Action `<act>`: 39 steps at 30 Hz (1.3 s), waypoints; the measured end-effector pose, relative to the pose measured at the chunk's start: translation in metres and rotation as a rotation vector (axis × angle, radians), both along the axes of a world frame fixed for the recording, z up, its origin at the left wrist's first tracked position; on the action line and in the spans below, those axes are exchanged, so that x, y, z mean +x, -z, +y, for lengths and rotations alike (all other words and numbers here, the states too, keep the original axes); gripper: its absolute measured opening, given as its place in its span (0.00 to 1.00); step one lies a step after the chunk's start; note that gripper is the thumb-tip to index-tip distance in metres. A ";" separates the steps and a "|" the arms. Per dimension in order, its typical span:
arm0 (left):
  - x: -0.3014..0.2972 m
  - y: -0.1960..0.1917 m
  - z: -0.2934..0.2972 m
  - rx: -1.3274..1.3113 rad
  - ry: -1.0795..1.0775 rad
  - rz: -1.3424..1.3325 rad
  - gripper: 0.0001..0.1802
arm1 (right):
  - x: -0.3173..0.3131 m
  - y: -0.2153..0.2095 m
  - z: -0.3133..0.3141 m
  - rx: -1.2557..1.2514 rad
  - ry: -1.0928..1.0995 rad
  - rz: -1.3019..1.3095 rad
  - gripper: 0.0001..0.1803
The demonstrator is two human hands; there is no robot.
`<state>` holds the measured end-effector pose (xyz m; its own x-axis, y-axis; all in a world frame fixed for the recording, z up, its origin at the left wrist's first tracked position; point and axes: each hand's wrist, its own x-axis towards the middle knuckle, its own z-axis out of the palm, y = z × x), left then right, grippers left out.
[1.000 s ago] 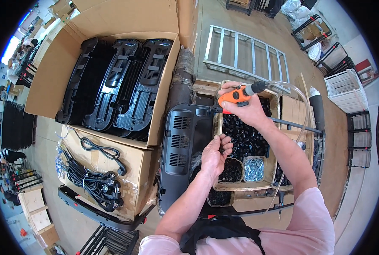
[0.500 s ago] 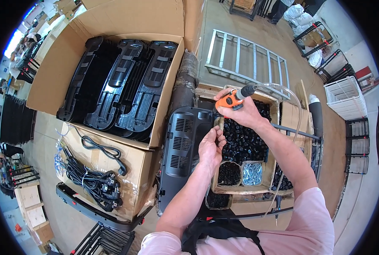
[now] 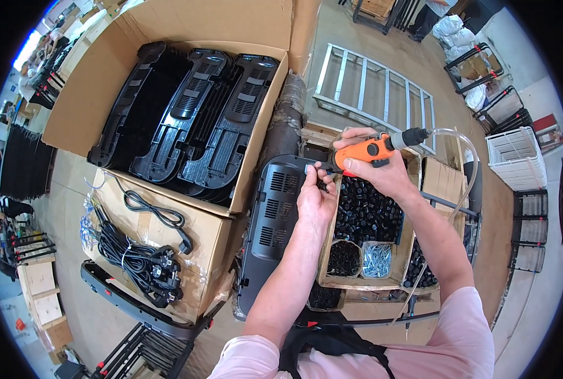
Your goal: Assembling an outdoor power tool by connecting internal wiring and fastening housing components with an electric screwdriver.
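My right hand (image 3: 392, 175) is wrapped round an orange air screwdriver (image 3: 361, 152), held nearly level with its nose to the left. A clear hose (image 3: 461, 138) runs from its grey and black rear end. Just left of the nose, the fingers of my left hand (image 3: 317, 201) are pinched together over the upper right edge of a black plastic cover (image 3: 270, 211) with slotted vents. Whatever those fingertips hold is too small to make out. The cover lies lengthwise in front of me, partly hidden by my left forearm.
Right of the cover, a wooden tray (image 3: 324, 273) holds black plastic caps (image 3: 365, 211), dark screws (image 3: 344, 258) and silver screws (image 3: 377, 259). At left, a cardboard box (image 3: 73, 120) contains more black covers (image 3: 209, 139); bundled power cables (image 3: 139, 265) lie below it. A metal frame (image 3: 363, 82) is beyond.
The screwdriver has tipped to a more level position, its rear end swinging right. My left fingers have moved up toward its nose and the cover's edge. The whole view has shifted slightly.
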<state>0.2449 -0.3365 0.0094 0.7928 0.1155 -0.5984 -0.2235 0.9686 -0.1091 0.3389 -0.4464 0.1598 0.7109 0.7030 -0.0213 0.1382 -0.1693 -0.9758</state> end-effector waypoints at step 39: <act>-0.074 -0.022 0.012 0.566 0.140 0.128 0.12 | 0.009 0.035 0.072 -0.107 -0.066 -0.138 0.21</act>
